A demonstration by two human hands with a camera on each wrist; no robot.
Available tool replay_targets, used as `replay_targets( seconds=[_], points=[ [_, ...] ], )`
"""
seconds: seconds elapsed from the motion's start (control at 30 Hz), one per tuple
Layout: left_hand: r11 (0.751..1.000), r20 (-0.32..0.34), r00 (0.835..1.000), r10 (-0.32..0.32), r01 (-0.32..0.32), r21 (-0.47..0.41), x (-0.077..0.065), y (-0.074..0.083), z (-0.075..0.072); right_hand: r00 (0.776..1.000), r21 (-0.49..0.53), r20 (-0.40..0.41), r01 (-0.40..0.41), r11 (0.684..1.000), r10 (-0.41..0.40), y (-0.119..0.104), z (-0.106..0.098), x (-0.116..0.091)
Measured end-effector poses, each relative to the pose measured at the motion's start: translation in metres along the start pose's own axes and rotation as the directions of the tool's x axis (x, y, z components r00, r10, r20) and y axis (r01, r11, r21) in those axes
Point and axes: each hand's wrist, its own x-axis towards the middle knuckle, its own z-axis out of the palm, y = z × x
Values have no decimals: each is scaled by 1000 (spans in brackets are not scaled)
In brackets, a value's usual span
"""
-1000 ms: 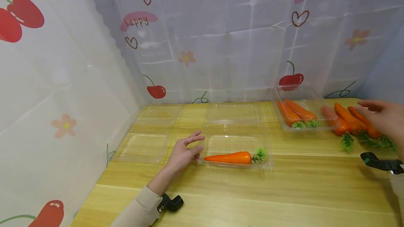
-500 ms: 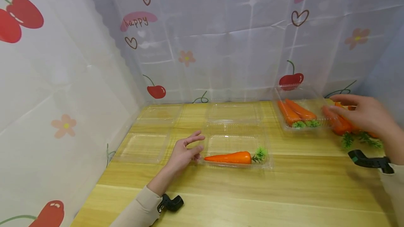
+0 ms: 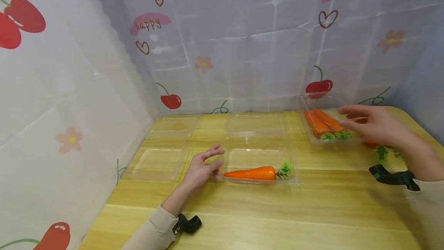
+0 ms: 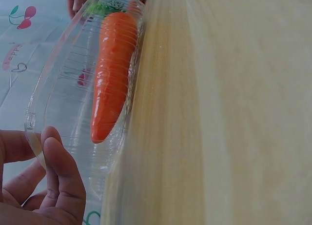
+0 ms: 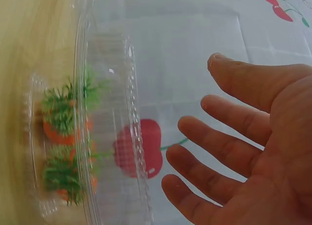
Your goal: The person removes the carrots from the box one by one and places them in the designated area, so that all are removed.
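In the left wrist view, the thumb and a finger of my left hand (image 3: pixel 200 169) pinch the corner rim of a clear plastic clamshell container (image 4: pixel 58 95). One orange carrot (image 3: pixel 251 173) with a green leafy top lies along its near side. My right hand (image 3: pixel 378 126) hovers with nothing in it beside a second clear clamshell container (image 3: pixel 324 97), fingers spread in the right wrist view. Two carrots (image 3: pixel 316 124) lie in that container, tops toward me. Loose carrots to its right are mostly hidden behind the right hand and wrist; their green tops (image 3: pixel 380 152) show.
A third clear clamshell container (image 3: pixel 156 163) lies with its lid laid back at the left of the wooden table (image 3: pixel 263 215). A cherry-printed sheet (image 3: pixel 243 49) hangs behind the table and along its left side.
My right hand has moved left from over the loose carrots to the container with two carrots, holding nothing. The left hand stays at the middle container's corner.
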Motion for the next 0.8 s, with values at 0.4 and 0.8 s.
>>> replay_targets(
  seconds=[0.4,0.8],
  points=[
    [1000,5,1000,5,-5,1,-1,1,-1,985,106,31,168,980,-172,-37,23,8],
    [1000,3,1000,-7,7,-16,0,0,-1,938,238,187,245,940,-292,-69,51,13]
  ],
)
